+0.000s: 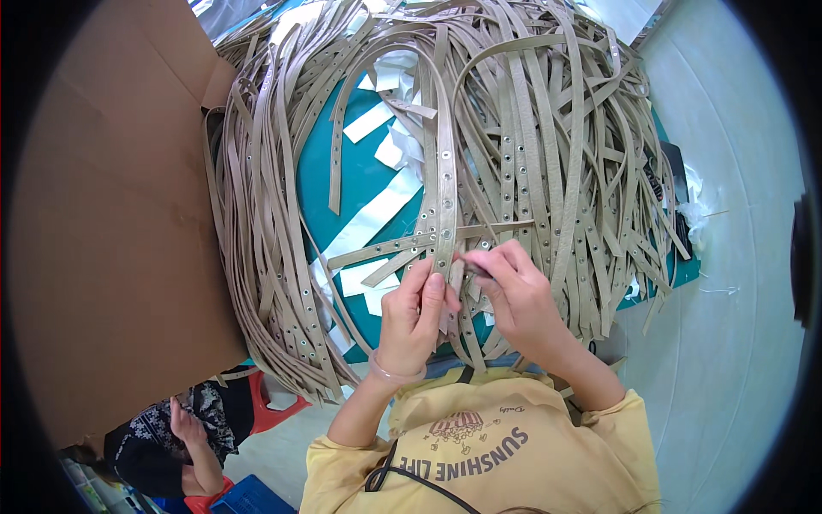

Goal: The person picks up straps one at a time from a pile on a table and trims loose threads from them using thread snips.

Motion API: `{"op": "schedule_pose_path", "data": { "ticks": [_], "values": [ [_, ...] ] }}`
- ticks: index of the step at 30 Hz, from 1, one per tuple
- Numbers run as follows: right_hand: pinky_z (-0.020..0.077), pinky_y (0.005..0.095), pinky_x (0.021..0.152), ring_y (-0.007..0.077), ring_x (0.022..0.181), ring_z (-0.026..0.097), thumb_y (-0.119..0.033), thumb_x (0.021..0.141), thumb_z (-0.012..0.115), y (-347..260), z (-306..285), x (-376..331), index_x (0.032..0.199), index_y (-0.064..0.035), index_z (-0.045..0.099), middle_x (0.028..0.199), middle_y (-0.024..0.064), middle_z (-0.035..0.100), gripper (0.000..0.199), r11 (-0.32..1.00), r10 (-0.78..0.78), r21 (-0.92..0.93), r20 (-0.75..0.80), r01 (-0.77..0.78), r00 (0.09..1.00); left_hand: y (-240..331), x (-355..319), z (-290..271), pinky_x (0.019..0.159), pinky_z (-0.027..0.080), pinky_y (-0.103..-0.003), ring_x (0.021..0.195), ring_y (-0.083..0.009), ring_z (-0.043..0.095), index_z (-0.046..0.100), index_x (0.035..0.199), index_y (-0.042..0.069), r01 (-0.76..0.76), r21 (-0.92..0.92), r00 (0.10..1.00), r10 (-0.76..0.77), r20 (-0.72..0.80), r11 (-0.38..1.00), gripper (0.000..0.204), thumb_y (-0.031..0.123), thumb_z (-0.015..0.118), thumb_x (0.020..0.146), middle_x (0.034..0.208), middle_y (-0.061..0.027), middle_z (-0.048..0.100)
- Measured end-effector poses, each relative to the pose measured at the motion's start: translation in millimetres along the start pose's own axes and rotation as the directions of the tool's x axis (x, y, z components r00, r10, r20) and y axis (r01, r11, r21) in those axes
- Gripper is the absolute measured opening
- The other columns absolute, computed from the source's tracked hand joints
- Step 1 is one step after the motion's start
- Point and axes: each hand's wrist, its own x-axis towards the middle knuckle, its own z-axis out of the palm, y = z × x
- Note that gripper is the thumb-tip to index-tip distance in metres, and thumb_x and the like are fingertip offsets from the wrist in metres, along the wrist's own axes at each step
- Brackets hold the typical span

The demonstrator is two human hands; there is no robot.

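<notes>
My left hand (409, 319), with a pale bangle at its wrist, is closed on a beige strap (446, 184) lined with metal eyelets. The strap's end lies between thumb and fingers, and its length runs away from me into the pile. Just to the right, my right hand (524, 300) is pinched close beside the strap. Whatever its fingertips hold is too small and hidden to make out. Another eyeleted strap (377, 250) crosses beneath, left of my left hand.
Heaps of similar straps (556, 146) cover much of the green table (321, 176). White paper pieces (370, 212) lie between them. A large cardboard box (120, 197) stands at the left. Below it, another person (184, 437) sits near a red stool (272, 407).
</notes>
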Motion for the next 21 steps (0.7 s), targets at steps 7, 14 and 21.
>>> {"op": "schedule_pose_path", "data": {
  "ticks": [7, 14, 21],
  "values": [
    [0.0346, 0.0202, 0.055, 0.0055, 0.063, 0.043, -0.008, 0.08, 0.065, -14, 12, 16, 0.091, -0.0043, 0.056, 0.068, -0.0008, 0.048, 0.015, 0.906, 0.266, 0.351, -0.037, -0.236, 0.963, 2, -5, 5, 0.051, 0.042, -0.022, 0.054, -0.0064, 0.051, 0.055, 0.113, -0.002, 0.01, 0.006, 0.998, -0.01, 0.064, 1.0, 0.026, 0.005, 0.046, 0.09, 0.063, -0.0048, 0.059],
    [0.0376, 0.0218, 0.065, 0.0063, 0.071, 0.043, -0.013, 0.092, 0.051, 12, 1, 28, 0.099, -0.0031, 0.051, 0.078, -0.0015, 0.05, 0.013, 0.833, 0.411, 0.433, -0.066, -0.345, 0.909, 15, -16, 3, 0.052, 0.043, -0.021, 0.056, -0.0067, 0.051, 0.054, 0.112, -0.006, 0.137, -0.096, 0.983, -0.124, 0.136, 0.986, 0.026, 0.006, 0.045, 0.091, 0.064, -0.0035, 0.057],
    [0.0367, 0.0354, 0.067, 0.0274, 0.075, 0.05, -0.015, 0.087, 0.052, 6, -6, -3, 0.107, -0.004, 0.049, 0.084, 0.0108, 0.052, 0.023, 0.976, -0.086, -0.197, 0.061, 0.096, 0.994, 11, -5, -3, 0.051, 0.039, -0.018, 0.058, -0.0047, 0.048, 0.05, 0.119, -0.003, 0.24, -0.212, 0.965, -0.21, 0.156, 0.947, 0.029, 0.008, 0.041, 0.094, 0.065, -0.0003, 0.053]
  ]
}}
